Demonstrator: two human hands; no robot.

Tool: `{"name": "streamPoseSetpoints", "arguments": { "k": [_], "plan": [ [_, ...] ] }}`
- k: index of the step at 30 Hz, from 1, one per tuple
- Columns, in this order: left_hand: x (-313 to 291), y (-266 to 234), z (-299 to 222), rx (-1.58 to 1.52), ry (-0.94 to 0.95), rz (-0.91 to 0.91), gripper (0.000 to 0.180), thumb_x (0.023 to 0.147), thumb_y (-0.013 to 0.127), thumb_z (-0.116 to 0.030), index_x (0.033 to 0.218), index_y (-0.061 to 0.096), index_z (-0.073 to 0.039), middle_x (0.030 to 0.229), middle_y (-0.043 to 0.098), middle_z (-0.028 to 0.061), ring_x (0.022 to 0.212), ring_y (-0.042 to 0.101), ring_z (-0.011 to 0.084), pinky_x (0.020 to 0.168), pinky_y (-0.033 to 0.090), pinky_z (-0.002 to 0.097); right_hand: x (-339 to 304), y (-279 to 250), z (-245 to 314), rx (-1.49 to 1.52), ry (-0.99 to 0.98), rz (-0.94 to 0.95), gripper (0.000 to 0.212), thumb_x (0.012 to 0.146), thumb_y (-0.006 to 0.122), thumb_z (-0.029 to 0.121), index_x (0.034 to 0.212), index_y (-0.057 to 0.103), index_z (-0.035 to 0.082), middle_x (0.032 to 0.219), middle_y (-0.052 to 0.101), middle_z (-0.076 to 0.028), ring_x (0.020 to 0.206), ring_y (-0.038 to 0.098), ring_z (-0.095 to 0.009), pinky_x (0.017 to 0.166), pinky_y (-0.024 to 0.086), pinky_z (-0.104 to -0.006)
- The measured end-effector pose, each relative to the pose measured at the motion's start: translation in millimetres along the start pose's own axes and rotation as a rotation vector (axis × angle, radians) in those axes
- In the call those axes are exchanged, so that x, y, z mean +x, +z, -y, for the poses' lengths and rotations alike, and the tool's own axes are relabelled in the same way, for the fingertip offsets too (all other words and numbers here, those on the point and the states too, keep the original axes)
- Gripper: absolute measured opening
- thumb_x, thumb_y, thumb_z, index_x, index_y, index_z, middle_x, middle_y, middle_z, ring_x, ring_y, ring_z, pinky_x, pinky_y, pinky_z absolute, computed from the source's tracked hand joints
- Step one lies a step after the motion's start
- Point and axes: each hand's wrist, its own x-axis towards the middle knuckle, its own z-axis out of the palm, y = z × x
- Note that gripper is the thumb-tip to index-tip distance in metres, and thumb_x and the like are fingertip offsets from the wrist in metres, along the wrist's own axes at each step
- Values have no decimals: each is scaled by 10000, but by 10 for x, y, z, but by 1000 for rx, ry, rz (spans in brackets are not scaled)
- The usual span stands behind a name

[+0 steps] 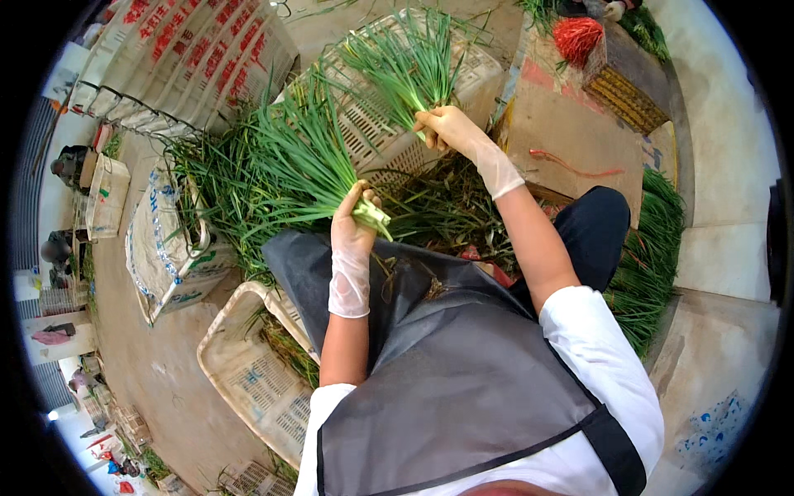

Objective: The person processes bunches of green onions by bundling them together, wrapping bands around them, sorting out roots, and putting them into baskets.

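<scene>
My left hand point(354, 223), in a thin translucent glove, is closed round a thick bunch of chives point(310, 157). Their pale cut ends point toward me, and the long green leaves fan out to the far left. Further ahead and to the right, my right hand point(453, 132), gloved likewise, grips a smaller bunch of chives point(405, 78) by the stalks. Its leaves spread over a pale slatted plastic crate point(405, 161). Below both hands, loose leaves and trimmings point(451, 207) lie in a heap beyond my dark apron point(463, 347).
On my right stands a cardboard-topped surface point(571, 132) with a red tie strip point(575, 167), a red bundle of ties point(576, 40) and a wooden block point(628, 78). More chives point(649, 264) lie beside it. A pale basket point(248, 364) and a white sack point(169, 240) are at left.
</scene>
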Motion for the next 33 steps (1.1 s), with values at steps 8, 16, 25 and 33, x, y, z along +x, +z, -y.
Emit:
{"name": "streamPoseSetpoints", "arguments": {
  "k": [8, 16, 25, 33],
  "plan": [
    [278, 76, 238, 215, 31, -166, 192, 873, 631, -131, 1007, 615, 6, 805, 634, 61, 693, 602, 156, 629, 512, 289, -691, 812, -223, -653, -399, -319, 294, 852, 576, 355, 850, 634, 67, 693, 607, -191, 720, 613, -364, 630, 462, -458],
    [109, 86, 304, 234, -7, -283, 89, 815, 658, -20, 885, 632, 29, 755, 643, 83, 620, 619, 176, 555, 510, 280, -652, 814, -443, 135, -265, 52, 360, 840, 627, 302, 997, 643, -21, 816, 669, -109, 758, 606, -161, 733, 467, -285],
    [124, -49, 64, 259, 140, -264, 124, 827, 659, -54, 935, 635, 3, 764, 634, 62, 628, 597, 154, 577, 509, 279, -753, 533, -466, 722, -347, 171, 205, 888, 569, 197, 777, 627, 35, 708, 592, -9, 651, 518, -97, 633, 412, -229],
    [20, 3, 252, 248, 28, -253, 124, 821, 650, -20, 925, 633, 45, 777, 639, 91, 661, 613, 170, 601, 500, 268, -755, 892, -378, 73, -162, 136, 483, 867, 526, 410, 1070, 603, -22, 938, 656, -188, 839, 629, -342, 753, 477, -425]
  ]
}}
